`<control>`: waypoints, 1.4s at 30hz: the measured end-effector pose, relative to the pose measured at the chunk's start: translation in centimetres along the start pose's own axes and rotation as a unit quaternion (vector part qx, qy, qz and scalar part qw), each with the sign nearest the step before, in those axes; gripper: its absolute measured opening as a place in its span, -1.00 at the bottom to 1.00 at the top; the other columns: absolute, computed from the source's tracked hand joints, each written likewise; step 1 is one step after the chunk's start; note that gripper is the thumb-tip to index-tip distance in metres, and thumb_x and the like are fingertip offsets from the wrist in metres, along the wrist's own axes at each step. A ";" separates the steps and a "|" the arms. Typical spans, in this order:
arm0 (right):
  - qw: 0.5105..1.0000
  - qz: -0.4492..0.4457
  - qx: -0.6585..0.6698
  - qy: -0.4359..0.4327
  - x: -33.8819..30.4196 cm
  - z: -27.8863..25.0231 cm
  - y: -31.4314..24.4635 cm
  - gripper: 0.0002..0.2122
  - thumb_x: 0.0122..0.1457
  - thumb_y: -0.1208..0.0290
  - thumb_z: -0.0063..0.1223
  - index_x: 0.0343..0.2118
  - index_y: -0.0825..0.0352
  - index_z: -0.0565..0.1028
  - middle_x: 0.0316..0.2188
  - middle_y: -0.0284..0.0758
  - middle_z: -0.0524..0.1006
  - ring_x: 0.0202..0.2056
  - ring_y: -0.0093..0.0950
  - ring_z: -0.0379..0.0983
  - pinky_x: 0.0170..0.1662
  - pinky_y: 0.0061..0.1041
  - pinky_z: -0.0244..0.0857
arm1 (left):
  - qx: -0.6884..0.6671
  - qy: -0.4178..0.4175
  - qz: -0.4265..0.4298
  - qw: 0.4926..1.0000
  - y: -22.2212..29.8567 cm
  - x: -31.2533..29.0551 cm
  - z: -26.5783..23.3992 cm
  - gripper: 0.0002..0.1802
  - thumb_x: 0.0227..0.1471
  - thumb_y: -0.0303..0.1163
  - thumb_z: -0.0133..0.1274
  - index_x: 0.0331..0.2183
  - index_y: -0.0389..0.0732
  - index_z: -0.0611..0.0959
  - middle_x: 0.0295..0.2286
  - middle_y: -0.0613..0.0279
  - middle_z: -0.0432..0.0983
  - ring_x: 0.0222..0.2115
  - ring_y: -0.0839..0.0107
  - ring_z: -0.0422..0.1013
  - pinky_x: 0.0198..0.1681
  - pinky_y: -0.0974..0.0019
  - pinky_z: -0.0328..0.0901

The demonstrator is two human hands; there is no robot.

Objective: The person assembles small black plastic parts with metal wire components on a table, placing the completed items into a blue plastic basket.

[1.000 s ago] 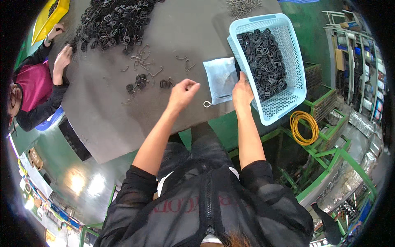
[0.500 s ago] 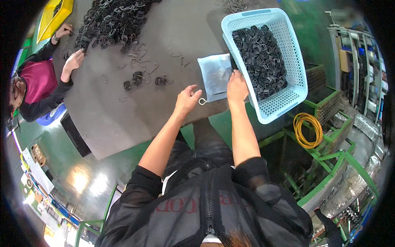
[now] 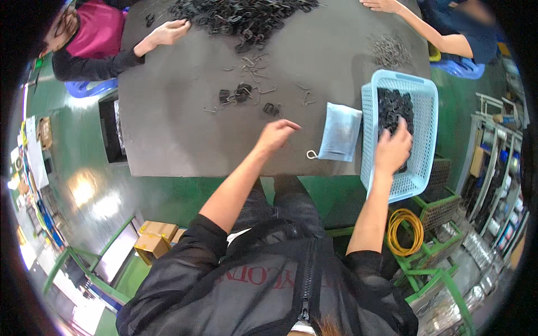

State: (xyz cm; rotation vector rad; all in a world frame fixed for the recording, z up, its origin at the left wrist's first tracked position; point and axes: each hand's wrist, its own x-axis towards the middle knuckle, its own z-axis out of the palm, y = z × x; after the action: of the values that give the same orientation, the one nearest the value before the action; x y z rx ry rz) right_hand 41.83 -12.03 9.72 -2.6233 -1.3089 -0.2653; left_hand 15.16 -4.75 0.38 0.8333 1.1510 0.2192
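Note:
My right hand (image 3: 393,148) is inside the light blue plastic basket (image 3: 432,131), over the heap of black plastic buckles (image 3: 395,106) in it. Its thumb and fingers are spread apart at the buckles, and I make out nothing held between them. Over the bare table, my left hand (image 3: 278,136) is empty, its index finger stretched to the right. Between my hands lies a flat light blue pouch (image 3: 341,133) with a white loop at its lower left corner. A single black buckle (image 3: 271,108) sits just beyond my left hand.
More buckles (image 3: 241,93) and thin wire hooks (image 3: 255,66) lie scattered on the grey table (image 3: 185,134). A large black pile (image 3: 244,19) covers the far side, with metal hooks (image 3: 390,50) at far right. Co-workers' hands (image 3: 171,32) reach in from both sides.
My right hand has gone from beside the pouch into the basket. The left hand stays over the table, left of the pouch. The view has shifted, and a second co-worker shows at right.

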 end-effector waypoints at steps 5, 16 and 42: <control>0.939 -0.276 0.149 -0.144 -5.3 6.9 -15.1 -0.88 -0.01 0.42 -0.02 -0.37 0.21 0.46 -0.39 -0.34 0.41 -0.27 -0.39 0.34 -0.27 -0.36 0.23 | 0.228 0.370 0.162 0.886 2.8 0.1 -8.4 -0.70 -0.13 -0.25 0.12 -0.32 -0.18 0.53 -0.66 0.21 0.40 -0.60 0.28 0.38 -0.46 0.25 0.28; 0.730 0.047 0.481 -0.484 -4.3 11.2 -17.9 -0.89 -0.07 0.47 0.14 -0.47 0.27 0.44 -0.40 -0.47 0.43 -0.37 -0.58 0.40 -0.40 -0.54 0.21 | -0.109 0.110 0.028 0.988 6.4 -0.1 -13.8 -0.79 -0.13 -0.31 0.15 -0.46 -0.24 0.55 -0.60 0.42 0.40 -0.57 0.52 0.30 -0.48 0.42 0.19; 0.885 -0.216 0.232 -0.340 -4.3 12.1 -31.5 -0.62 -0.12 0.29 0.22 -0.23 0.22 0.35 -0.29 -0.27 0.40 -0.31 -0.24 0.45 -0.29 -0.28 0.33 | 0.254 0.480 0.233 0.807 4.1 1.0 -18.7 -0.58 -0.17 -0.25 0.18 -0.22 -0.17 0.50 -0.46 0.24 0.45 -0.44 0.36 0.38 -0.33 0.30 0.26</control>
State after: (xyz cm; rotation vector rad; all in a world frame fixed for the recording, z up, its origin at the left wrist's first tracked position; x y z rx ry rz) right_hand 14.91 6.31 0.03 -2.0334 -1.8584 0.8847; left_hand 0.33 7.39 -0.45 1.5747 1.9857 0.8406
